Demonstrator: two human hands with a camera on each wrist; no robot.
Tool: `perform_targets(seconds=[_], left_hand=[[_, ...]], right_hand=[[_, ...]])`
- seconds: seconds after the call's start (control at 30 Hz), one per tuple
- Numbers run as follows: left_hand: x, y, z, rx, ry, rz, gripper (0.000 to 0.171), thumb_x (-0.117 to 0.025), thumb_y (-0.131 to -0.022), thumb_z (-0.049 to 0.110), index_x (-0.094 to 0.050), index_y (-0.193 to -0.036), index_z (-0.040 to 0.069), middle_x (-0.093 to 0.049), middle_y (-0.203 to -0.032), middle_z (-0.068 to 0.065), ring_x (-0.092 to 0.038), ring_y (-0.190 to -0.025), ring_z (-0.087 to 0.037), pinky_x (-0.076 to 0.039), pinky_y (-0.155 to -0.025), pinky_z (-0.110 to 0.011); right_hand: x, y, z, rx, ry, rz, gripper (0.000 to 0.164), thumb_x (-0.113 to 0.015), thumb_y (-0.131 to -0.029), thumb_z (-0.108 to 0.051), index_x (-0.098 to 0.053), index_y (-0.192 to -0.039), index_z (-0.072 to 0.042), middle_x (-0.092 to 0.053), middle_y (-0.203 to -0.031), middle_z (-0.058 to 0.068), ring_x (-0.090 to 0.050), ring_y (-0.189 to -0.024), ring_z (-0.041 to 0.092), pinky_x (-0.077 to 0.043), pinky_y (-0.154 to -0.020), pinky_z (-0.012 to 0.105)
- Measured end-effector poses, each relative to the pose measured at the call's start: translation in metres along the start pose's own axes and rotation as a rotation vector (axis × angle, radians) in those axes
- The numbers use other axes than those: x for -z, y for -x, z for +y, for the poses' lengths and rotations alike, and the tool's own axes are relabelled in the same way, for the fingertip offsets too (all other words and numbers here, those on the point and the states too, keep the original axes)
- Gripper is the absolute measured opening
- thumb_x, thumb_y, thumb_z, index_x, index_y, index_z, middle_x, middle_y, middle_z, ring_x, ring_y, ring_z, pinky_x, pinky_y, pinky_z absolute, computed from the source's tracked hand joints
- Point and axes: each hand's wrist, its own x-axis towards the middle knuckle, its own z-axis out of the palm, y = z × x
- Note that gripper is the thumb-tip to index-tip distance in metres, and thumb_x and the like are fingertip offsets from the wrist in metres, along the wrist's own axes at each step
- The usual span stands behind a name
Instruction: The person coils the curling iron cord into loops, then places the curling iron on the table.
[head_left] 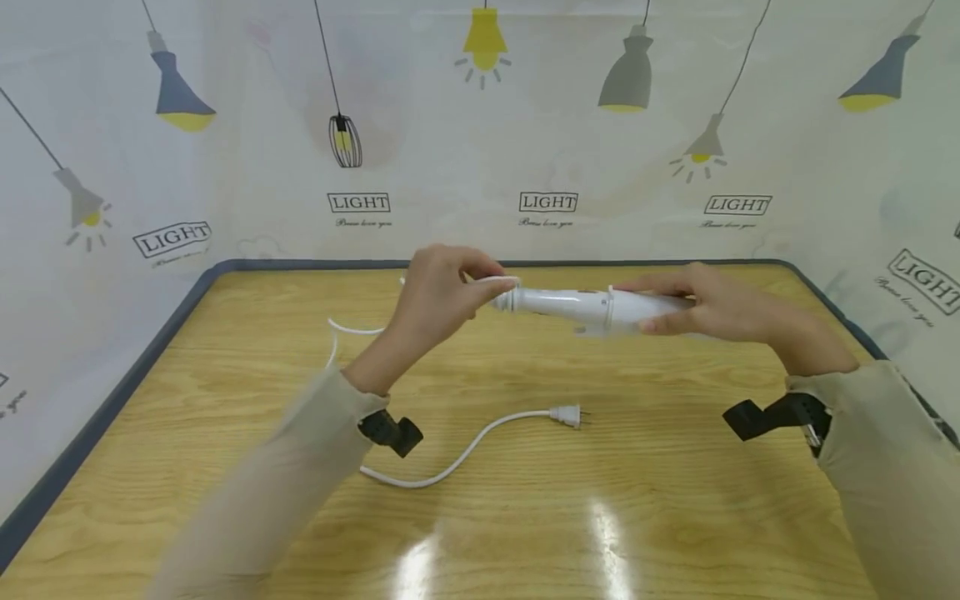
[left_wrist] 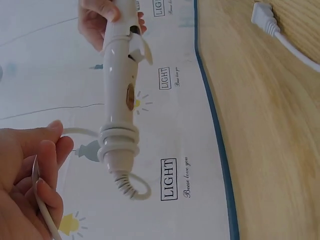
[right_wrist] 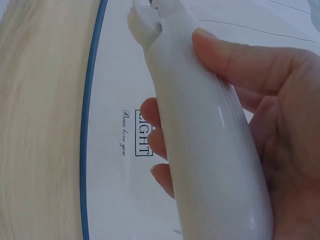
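A white curling iron [head_left: 558,302] is held level above the far part of the table. My right hand [head_left: 723,307] grips its thick white barrel [right_wrist: 205,135], thumb on one side and fingers round the other. At the handle end, my left hand [head_left: 438,292] pinches the white power cord [left_wrist: 80,131] between thumb and fingers. Loops of cord [left_wrist: 119,140] circle the handle's end, close to the ribbed strain relief [left_wrist: 125,184]. A clamp lever [left_wrist: 141,49] and a gold-brown oval [left_wrist: 130,97] show on the iron's side.
The cord's free length [head_left: 465,454] curves over the wooden table [head_left: 675,500], ending in a two-pin plug [head_left: 566,415] near the middle. White walls printed with lamps [head_left: 626,71] and a dark blue edging [head_left: 315,265] bound the table's back and sides.
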Motion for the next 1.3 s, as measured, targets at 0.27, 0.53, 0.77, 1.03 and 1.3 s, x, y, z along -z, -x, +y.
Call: perform_targets(seconds=[0.27, 0.53, 0.77, 1.03, 1.3], left_hand=[[-0.018, 0.008, -0.007, 0.088, 0.345, 0.052, 0.020, -0.061, -0.091, 0.011, -0.069, -0.107, 0.002, -0.069, -0.086, -0.009, -0.062, -0.057, -0.023, -0.042, -0.045, -0.022], [-0.036, 0.017, -0.018, 0.130, 0.533, 0.018, 0.029, -0.052, -0.095, 0.003, -0.060, -0.123, 0.002, -0.066, -0.090, -0.018, -0.063, -0.067, -0.012, -0.047, -0.058, -0.021], [-0.046, 0.014, -0.024, 0.221, 0.652, 0.033, 0.025, -0.054, -0.094, 0.007, -0.063, -0.114, -0.005, -0.068, -0.086, -0.013, -0.063, -0.070, -0.007, -0.051, -0.064, -0.024], [-0.051, 0.008, -0.039, 0.400, 0.731, -0.144, 0.031, -0.051, -0.097, 0.023, -0.065, -0.113, 0.000, -0.067, -0.086, -0.007, -0.063, -0.074, -0.012, -0.049, -0.066, -0.025], [-0.055, 0.005, -0.053, 0.461, 0.851, -0.296, 0.033, -0.049, -0.098, 0.019, -0.060, -0.115, -0.007, -0.061, -0.084, -0.006, -0.057, -0.072, -0.011, -0.045, -0.062, -0.022]], right_hand=[[0.006, -0.001, -0.007, -0.130, 0.028, 0.088, 0.045, -0.062, -0.091, -0.016, -0.051, -0.135, -0.015, -0.057, -0.116, 0.007, -0.048, -0.086, 0.021, -0.040, -0.071, 0.035], [0.009, 0.003, -0.007, -0.141, 0.028, 0.162, 0.048, -0.061, -0.091, -0.014, -0.049, -0.137, -0.016, -0.058, -0.113, 0.010, -0.047, -0.087, 0.022, -0.040, -0.069, 0.035], [0.011, 0.005, -0.008, -0.052, 0.026, 0.223, 0.048, -0.062, -0.090, -0.009, -0.050, -0.135, -0.014, -0.058, -0.114, 0.011, -0.049, -0.083, 0.017, -0.043, -0.064, 0.025], [0.012, 0.007, -0.007, 0.017, -0.038, 0.214, 0.046, -0.059, -0.090, -0.004, -0.049, -0.136, -0.009, -0.055, -0.114, 0.009, -0.050, -0.082, 0.015, -0.043, -0.064, 0.024], [0.013, 0.006, -0.010, 0.038, -0.100, 0.231, 0.048, -0.060, -0.089, -0.002, -0.051, -0.135, -0.012, -0.058, -0.110, -0.006, -0.051, -0.078, 0.017, -0.043, -0.061, 0.025]])
